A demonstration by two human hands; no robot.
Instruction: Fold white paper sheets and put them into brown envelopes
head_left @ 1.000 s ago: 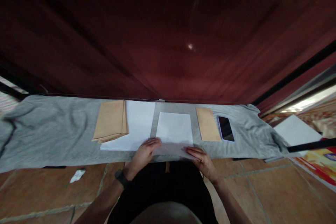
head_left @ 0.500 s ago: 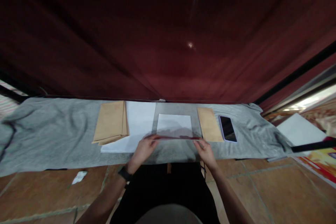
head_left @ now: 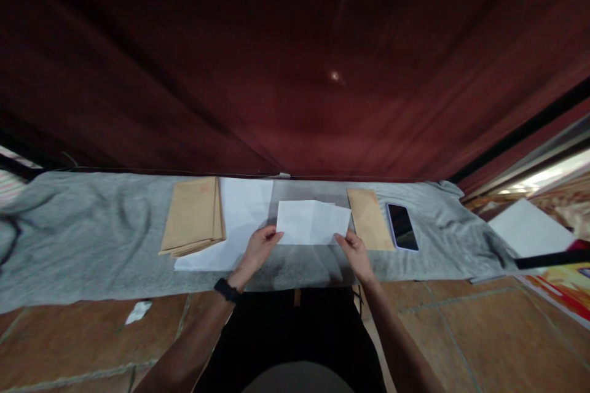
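A creased white sheet of paper [head_left: 299, 223] is held between my two hands. My left hand [head_left: 261, 245] pinches its lower left corner, thumb on top. On the other side my right hand [head_left: 354, 250] grips the lower right corner the same way. Behind it, a strip of another white paper's edge shows; the held sheet hides most of it. To the left, brown envelopes [head_left: 191, 212] lie stacked, overlapping a pile of large white paper [head_left: 246, 209]. Just right of my right hand rests a single brown envelope [head_left: 370, 219].
A phone [head_left: 402, 226] lies right of the single envelope. Grey cloth [head_left: 106, 221] covers the narrow surface, and a dark red curtain-like sheet [head_left: 295, 104] rises behind it. A white scrap [head_left: 138, 312] is on the tiled floor. White paper [head_left: 530, 227] lies at far right.
The held sheet was nearly edge-on above the other paper; now its broad face shows, a crease down its middle. Both hands have turned with thumbs on top and moved slightly.
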